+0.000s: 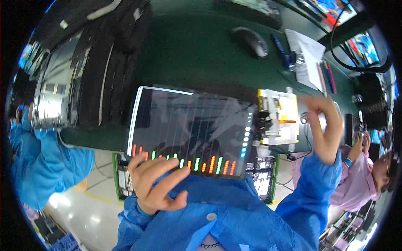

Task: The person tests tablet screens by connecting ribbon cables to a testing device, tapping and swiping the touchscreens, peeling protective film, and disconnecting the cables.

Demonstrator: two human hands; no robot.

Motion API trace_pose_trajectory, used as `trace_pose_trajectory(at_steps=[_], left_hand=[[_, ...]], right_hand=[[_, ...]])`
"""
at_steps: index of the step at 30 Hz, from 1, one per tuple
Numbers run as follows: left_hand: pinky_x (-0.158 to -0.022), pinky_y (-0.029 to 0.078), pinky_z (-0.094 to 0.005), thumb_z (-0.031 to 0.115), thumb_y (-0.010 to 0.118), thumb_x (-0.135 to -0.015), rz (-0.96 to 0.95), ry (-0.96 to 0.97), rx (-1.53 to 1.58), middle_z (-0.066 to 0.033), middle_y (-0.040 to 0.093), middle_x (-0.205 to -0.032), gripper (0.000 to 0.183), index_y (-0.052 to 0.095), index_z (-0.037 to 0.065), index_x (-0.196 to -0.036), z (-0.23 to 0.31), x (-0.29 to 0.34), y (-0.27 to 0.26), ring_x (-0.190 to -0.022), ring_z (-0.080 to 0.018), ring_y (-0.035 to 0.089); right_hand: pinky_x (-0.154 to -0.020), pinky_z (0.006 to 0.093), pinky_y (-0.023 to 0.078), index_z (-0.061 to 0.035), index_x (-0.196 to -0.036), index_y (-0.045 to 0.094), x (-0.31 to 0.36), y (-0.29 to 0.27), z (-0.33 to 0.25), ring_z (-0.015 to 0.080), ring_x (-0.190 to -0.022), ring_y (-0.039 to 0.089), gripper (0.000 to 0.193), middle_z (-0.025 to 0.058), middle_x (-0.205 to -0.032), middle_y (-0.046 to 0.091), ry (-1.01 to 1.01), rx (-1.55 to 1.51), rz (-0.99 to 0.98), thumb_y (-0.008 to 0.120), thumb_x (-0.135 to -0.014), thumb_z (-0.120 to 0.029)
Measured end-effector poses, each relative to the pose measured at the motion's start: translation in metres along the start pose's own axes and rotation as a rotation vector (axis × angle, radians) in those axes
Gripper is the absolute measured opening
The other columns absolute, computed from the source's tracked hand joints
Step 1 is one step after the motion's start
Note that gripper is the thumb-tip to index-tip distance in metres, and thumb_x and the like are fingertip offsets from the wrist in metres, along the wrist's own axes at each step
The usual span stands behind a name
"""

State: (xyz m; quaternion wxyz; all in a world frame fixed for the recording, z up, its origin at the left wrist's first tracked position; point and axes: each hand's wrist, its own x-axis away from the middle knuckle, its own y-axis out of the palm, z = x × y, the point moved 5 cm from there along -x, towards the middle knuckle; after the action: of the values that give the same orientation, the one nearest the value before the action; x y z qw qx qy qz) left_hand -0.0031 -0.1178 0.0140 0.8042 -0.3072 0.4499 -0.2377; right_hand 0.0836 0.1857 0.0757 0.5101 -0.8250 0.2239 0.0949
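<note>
A lit display panel (188, 129) lies at the near edge of the bench, its dark screen showing red and green bars along the near side. My left hand (157, 184) rests over its near left corner, fingers spread and fingertips on or just above the glass. Joined to the panel's right side is a white and yellow module (282, 117) with tape, connectors and an orange strip. Just right of that module is my right hand (326, 125), raised, with bent fingers. Motion smears its fingertips, so whether anything is between them is unclear.
Black racks holding panels (92, 79) stand on the left. A mouse (253, 42), a blue pen-like tool (282, 52), papers (307, 56) and pens (330, 77) lie at the far right. Cables (307, 142) run beside the module. Co-workers sit on both sides; a green-edged crate (274, 180) is below.
</note>
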Motion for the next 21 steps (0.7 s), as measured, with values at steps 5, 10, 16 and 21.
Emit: trace_pose_trajectory(at_steps=[5,10,16,21], left_hand=[[-0.102,0.035,-0.0446,0.031,0.068,-0.073,-0.449,0.316,0.067,-0.0031,0.058,-0.12,0.032,0.069,0.014,-0.1,0.053,-0.046,0.041,-0.107,-0.0175,0.055],[-0.107,0.033,-0.0418,0.021,0.057,-0.079,-0.366,0.599,-0.117,-0.0007,0.056,-0.122,0.022,0.068,0.012,-0.097,0.074,-0.048,0.08,-0.116,-0.0148,0.047],[-0.109,0.032,-0.0417,0.019,0.055,-0.078,-0.374,0.59,-0.188,-0.0009,0.057,-0.119,0.023,0.067,0.01,-0.095,0.073,-0.047,0.088,-0.117,-0.014,0.044],[-0.109,0.031,-0.0424,0.021,0.055,-0.078,-0.348,0.539,-0.174,-0.0007,0.055,-0.121,0.026,0.065,0.009,-0.099,0.073,-0.041,0.091,-0.117,-0.0146,0.045]], right_hand=[[-0.078,0.0375,0.05,-0.0086,-0.123,0.048,-0.107,0.042,0.067,0.0308,-0.087,0.062,0.045,0.017,-0.099,0.06,-0.149,0.131,-0.218,0.065,-0.083,-0.019],[-0.094,0.0428,0.042,-0.0118,-0.13,0.042,-0.15,0.122,0.112,0.0372,-0.109,0.053,0.058,0.0235,-0.111,0.055,-0.217,0.187,-0.212,0.067,-0.08,-0.03],[-0.097,0.0398,0.042,-0.0152,-0.134,0.039,-0.173,0.129,0.123,0.0329,-0.112,0.054,0.057,0.0207,-0.123,0.052,-0.137,0.124,-0.181,0.065,-0.084,-0.021],[-0.102,0.0399,0.037,-0.0184,-0.137,0.035,-0.17,0.135,0.123,0.037,-0.118,0.048,0.057,0.02,-0.132,0.046,-0.173,0.021,-0.383,0.061,-0.088,-0.026]])
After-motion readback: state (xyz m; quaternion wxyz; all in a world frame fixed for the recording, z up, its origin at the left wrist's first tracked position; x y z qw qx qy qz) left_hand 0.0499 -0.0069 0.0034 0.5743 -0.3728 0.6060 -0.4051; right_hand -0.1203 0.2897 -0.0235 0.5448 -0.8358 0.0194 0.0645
